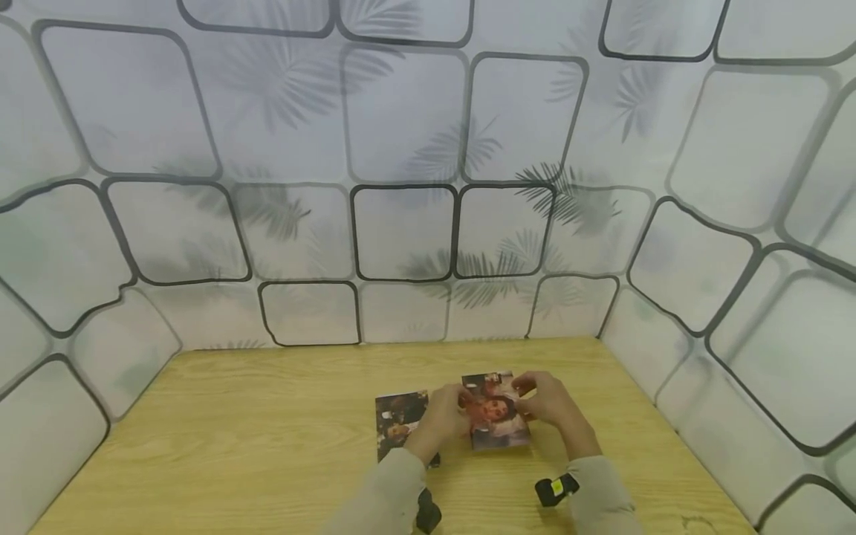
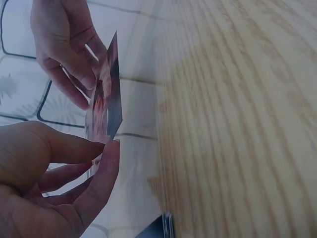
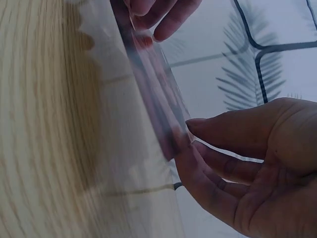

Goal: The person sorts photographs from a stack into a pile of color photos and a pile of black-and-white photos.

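Pale sleeves [image 1: 384,490] come in nearest, above a yellowish, wood-grained table [image 1: 234,431]. Held over the wood is a thin, rectangular photo print [image 1: 496,416], its picture a large dark-haired figure in reddish tones, a smaller figure at the top, a dark upper left corner and a greyish-mauve lower strip. The left hand [image 1: 446,416] pinches its left edge, the right hand [image 1: 551,403] its right. Partly hidden by the left hand is a darker photo [image 1: 392,412].
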